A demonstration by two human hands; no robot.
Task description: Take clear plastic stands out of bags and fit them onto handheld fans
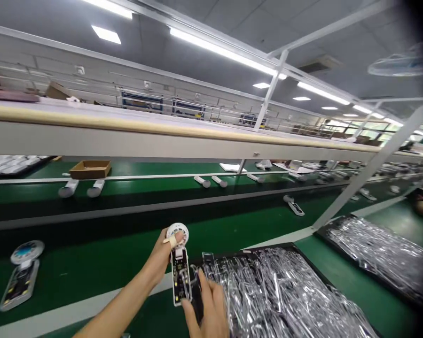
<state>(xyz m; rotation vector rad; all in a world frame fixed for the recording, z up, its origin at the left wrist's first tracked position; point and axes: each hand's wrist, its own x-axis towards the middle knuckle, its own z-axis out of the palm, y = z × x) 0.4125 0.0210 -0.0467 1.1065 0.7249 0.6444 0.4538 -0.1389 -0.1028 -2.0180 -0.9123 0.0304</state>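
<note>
My left hand (pixel 161 258) grips a white device part (pixel 180 267) with a round head and an exposed dark circuit board along its handle; a taped fingertip rests on the round head. My right hand (pixel 208 307) comes up from below, its fingers curled against the lower end of the same part. Just to the right lies a black tray (pixel 289 246) heaped with several shiny clear plastic pieces (pixel 278 295). Whether the right fingers also pinch one clear piece, I cannot make out.
A similar device part (pixel 21 274) lies on the green conveyor belt (pixel 91 263) at left. A second black tray of clear pieces (pixel 380 253) sits at right. White cylindrical parts (pixel 68 188) and a cardboard box (pixel 90 169) rest on the far belt. Slanted white frame posts (pixel 366 176) cross overhead.
</note>
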